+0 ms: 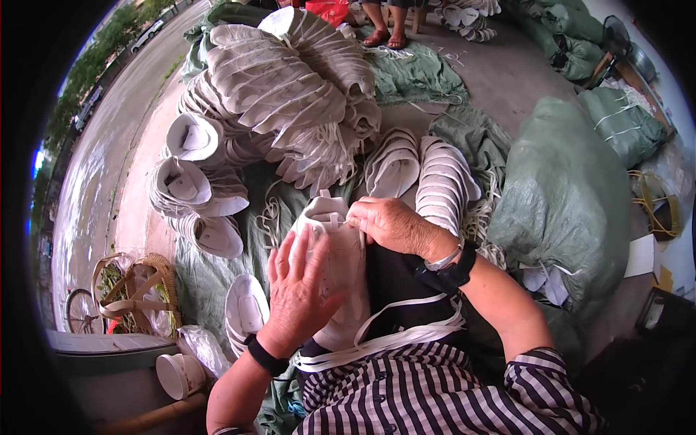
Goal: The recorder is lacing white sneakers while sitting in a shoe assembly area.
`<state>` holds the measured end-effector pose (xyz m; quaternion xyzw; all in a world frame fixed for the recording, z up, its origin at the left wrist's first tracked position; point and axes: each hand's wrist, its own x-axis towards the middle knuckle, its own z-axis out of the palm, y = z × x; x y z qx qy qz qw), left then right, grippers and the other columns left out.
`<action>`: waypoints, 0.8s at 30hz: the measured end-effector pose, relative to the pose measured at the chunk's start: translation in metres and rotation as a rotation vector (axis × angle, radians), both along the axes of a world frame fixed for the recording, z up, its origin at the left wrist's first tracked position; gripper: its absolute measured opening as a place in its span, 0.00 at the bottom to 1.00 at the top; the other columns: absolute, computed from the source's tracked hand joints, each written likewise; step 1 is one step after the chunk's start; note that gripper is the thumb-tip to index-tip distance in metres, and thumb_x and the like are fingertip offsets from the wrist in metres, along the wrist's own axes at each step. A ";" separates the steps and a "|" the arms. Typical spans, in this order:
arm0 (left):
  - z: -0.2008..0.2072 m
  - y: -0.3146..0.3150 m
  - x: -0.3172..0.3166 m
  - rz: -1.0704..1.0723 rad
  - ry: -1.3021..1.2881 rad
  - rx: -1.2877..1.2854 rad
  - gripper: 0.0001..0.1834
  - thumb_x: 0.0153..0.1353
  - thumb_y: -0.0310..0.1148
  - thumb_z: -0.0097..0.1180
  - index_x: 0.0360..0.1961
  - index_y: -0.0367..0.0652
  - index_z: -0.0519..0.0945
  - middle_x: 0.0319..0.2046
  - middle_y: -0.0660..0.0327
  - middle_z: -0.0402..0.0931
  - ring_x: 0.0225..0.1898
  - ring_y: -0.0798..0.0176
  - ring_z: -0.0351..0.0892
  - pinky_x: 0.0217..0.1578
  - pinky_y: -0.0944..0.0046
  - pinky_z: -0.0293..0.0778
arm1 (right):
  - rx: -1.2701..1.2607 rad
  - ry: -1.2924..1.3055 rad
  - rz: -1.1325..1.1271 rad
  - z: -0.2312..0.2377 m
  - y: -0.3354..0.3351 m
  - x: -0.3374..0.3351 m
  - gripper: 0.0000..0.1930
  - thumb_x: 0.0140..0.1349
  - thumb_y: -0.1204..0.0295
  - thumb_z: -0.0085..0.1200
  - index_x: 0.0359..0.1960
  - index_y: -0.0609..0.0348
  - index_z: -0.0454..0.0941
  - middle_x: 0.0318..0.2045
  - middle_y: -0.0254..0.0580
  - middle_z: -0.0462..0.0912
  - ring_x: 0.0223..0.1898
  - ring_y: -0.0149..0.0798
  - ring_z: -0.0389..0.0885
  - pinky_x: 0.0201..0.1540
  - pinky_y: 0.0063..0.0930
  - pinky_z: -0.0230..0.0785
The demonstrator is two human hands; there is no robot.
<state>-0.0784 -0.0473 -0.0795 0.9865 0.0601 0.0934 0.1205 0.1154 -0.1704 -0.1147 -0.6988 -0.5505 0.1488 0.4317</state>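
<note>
A white shoe upper lies lengthwise over my dark-clad lap, its collar opening and heel loop pointing away from me. Across its left side rests my left hand, fingers spread and thumb stretched out over the white material. My right hand is closed in a pinch at the right edge of the upper, beside the tongue and lace area. What lies between those fingertips is partly hidden. Several loose white laces run across my lap, below the right hand.
Large stacks of nested shoe uppers stand ahead, with more uppers to their right. One upper lies left of my lap. A bulging green sack stands at right. A wicker basket and white tub sit at left. Another person's feet show ahead.
</note>
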 end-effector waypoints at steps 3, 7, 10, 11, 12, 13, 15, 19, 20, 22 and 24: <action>-0.002 0.000 0.007 -0.386 0.126 0.233 0.39 0.43 0.33 0.58 0.61 0.47 0.63 0.64 0.55 0.56 0.66 0.51 0.50 0.64 0.46 0.43 | 0.058 -0.173 -0.015 -0.004 0.004 -0.004 0.05 0.61 0.75 0.46 0.33 0.62 0.73 0.29 0.47 0.73 0.34 0.52 0.75 0.36 0.39 0.68; -0.002 -0.001 0.009 -0.303 0.127 0.017 0.38 0.41 0.29 0.55 0.60 0.46 0.66 0.64 0.59 0.57 0.66 0.54 0.51 0.64 0.44 0.42 | -0.001 -0.183 -0.039 -0.003 0.007 -0.006 0.06 0.60 0.71 0.45 0.32 0.60 0.72 0.29 0.44 0.74 0.35 0.47 0.77 0.38 0.37 0.72; 0.000 -0.002 0.007 -0.340 0.148 0.108 0.36 0.41 0.29 0.55 0.59 0.47 0.68 0.65 0.62 0.56 0.66 0.55 0.51 0.64 0.45 0.42 | -0.066 -0.262 -0.042 0.000 0.006 -0.008 0.05 0.59 0.72 0.46 0.32 0.60 0.73 0.29 0.44 0.74 0.34 0.46 0.77 0.36 0.35 0.73; 0.000 -0.002 0.006 -0.341 0.127 0.101 0.36 0.41 0.29 0.55 0.59 0.47 0.68 0.65 0.62 0.56 0.66 0.55 0.51 0.64 0.45 0.42 | -0.050 -0.343 -0.056 0.001 0.006 -0.010 0.05 0.57 0.74 0.46 0.31 0.60 0.72 0.28 0.43 0.74 0.33 0.45 0.78 0.34 0.33 0.73; 0.001 -0.003 0.005 -0.335 0.141 0.147 0.36 0.41 0.30 0.55 0.58 0.48 0.69 0.64 0.62 0.56 0.66 0.55 0.50 0.64 0.44 0.42 | -0.004 -0.352 -0.050 0.003 0.005 -0.011 0.05 0.57 0.74 0.46 0.31 0.60 0.72 0.28 0.43 0.74 0.33 0.45 0.78 0.34 0.33 0.73; 0.001 -0.004 0.004 -0.329 0.164 0.195 0.35 0.41 0.31 0.55 0.57 0.48 0.69 0.64 0.62 0.57 0.66 0.56 0.50 0.64 0.43 0.42 | 0.021 -0.364 -0.042 0.005 0.004 -0.013 0.04 0.57 0.75 0.46 0.32 0.60 0.72 0.29 0.43 0.74 0.32 0.46 0.78 0.33 0.35 0.73; 0.001 -0.006 0.004 -0.318 0.162 0.215 0.34 0.41 0.33 0.55 0.56 0.48 0.71 0.63 0.63 0.58 0.66 0.56 0.49 0.63 0.41 0.42 | 0.001 -0.379 -0.011 0.009 0.001 -0.016 0.03 0.56 0.76 0.46 0.32 0.60 0.71 0.28 0.43 0.74 0.31 0.48 0.78 0.31 0.36 0.72; -0.001 -0.010 0.004 -0.335 0.192 0.213 0.30 0.41 0.35 0.55 0.52 0.48 0.75 0.60 0.63 0.61 0.65 0.57 0.48 0.62 0.36 0.39 | 0.040 -0.299 -0.033 0.017 0.000 -0.019 0.03 0.57 0.75 0.45 0.32 0.61 0.71 0.27 0.45 0.74 0.30 0.49 0.78 0.32 0.37 0.72; -0.001 -0.011 0.003 -0.329 0.188 0.200 0.30 0.41 0.35 0.55 0.52 0.48 0.75 0.60 0.63 0.61 0.65 0.57 0.48 0.62 0.36 0.39 | 0.048 -0.314 -0.020 0.017 0.001 -0.020 0.04 0.57 0.75 0.45 0.31 0.61 0.71 0.26 0.46 0.74 0.30 0.49 0.78 0.32 0.38 0.72; -0.003 -0.012 0.001 -0.402 0.204 0.239 0.28 0.42 0.36 0.55 0.50 0.47 0.76 0.59 0.62 0.62 0.66 0.55 0.48 0.61 0.33 0.36 | 0.054 -0.325 -0.006 0.016 0.004 -0.020 0.04 0.58 0.75 0.45 0.31 0.61 0.71 0.26 0.48 0.74 0.30 0.50 0.78 0.32 0.39 0.72; -0.005 -0.012 -0.003 -0.394 0.198 0.193 0.27 0.43 0.37 0.55 0.49 0.47 0.76 0.60 0.62 0.62 0.67 0.55 0.47 0.62 0.33 0.34 | 0.087 -0.345 -0.005 0.014 0.011 -0.019 0.03 0.56 0.76 0.46 0.28 0.61 0.71 0.26 0.46 0.75 0.30 0.47 0.79 0.32 0.37 0.73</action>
